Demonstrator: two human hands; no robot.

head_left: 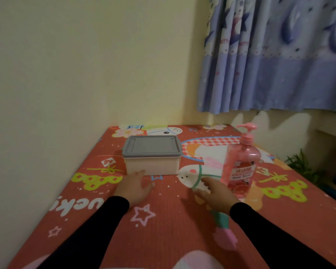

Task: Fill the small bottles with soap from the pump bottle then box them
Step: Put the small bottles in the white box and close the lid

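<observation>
A pale yellow wall is standing to the left of both hands, and a red mat with cartoon pictures is lying under them. A blue curtain is hanging up high, past the right hand. Some green leaves are poking up far off to the right of the mat. Nothing is sitting between the hands and the things they are near. The box is resting just past the left hand; it is cream with a grey lid, and the lid is sitting shut on top. The pump bottle is standing up straight just past the right hand, pink and see-through, with a pink pump on top. The left hand is lying flat with its fingers spread, its fingertips almost reaching the box. The right hand is also spread wide and holding nothing, close beside the pump bottle.
</observation>
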